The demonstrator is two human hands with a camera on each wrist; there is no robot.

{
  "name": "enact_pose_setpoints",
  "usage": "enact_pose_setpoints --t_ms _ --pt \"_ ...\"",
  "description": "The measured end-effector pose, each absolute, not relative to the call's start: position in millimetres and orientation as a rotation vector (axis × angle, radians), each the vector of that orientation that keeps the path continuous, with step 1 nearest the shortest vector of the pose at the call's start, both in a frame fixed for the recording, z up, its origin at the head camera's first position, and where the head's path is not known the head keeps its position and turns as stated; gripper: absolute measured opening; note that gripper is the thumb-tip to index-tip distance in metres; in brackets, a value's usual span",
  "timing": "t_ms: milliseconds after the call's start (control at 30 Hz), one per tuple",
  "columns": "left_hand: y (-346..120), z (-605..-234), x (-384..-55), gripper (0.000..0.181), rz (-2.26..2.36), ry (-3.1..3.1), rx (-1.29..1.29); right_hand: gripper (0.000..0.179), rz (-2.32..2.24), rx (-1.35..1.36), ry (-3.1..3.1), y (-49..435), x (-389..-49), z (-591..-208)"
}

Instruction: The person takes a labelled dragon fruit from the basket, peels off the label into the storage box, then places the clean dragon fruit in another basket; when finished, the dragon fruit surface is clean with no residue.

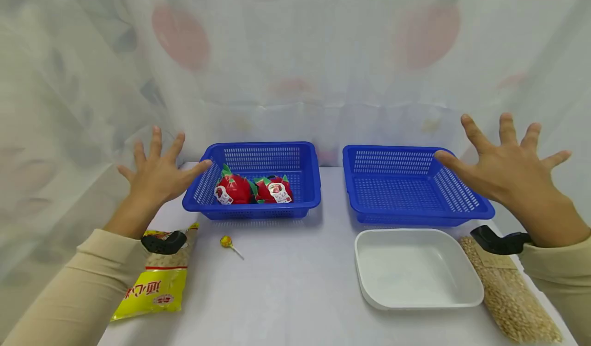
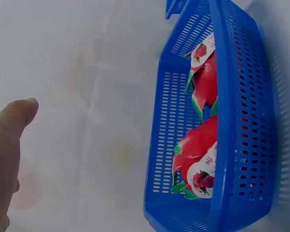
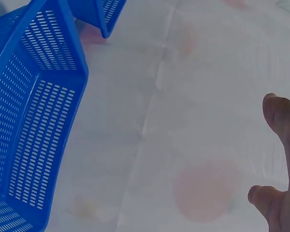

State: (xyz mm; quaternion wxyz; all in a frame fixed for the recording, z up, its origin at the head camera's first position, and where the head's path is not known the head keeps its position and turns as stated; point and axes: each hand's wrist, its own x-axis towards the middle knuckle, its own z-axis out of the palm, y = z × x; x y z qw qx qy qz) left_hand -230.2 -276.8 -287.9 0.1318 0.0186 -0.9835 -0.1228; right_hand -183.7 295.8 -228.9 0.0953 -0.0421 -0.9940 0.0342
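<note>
My left hand (image 1: pixel 159 179) is raised with its fingers spread, holding nothing, by the left side of a blue basket (image 1: pixel 258 212). In that basket lie two red dragon fruits with green tips and white labels, one dragon fruit (image 1: pixel 237 188) on the left and another dragon fruit (image 1: pixel 272 189) beside it. My right hand (image 1: pixel 517 174) is also up, fingers wide apart and nothing in them, near the right side of a second blue basket (image 1: pixel 420 217), which has nothing in it. In the wrist views only parts of each hand (image 2: pixel 2 159) show, apart from the baskets.
A white tray (image 1: pixel 417 269) sits in front of the right basket. Beside it a clear bag of grain-like pieces (image 1: pixel 517 294) lies under my right forearm. A yellow printed bag (image 1: pixel 159 284) lies by my left forearm, and a lollipop (image 1: pixel 226 241) lies on the white table (image 1: pixel 286 284). Patterned curtains hang behind.
</note>
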Motion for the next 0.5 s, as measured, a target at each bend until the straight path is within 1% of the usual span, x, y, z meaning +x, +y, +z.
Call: enact_pose_setpoints --t_ms 500 --pt "-279.9 -323.1 -234.6 0.102 -0.392 -2.850 0.095 0.091 0.131 -0.076 -2.922 292.0 -184.4 -231.2"
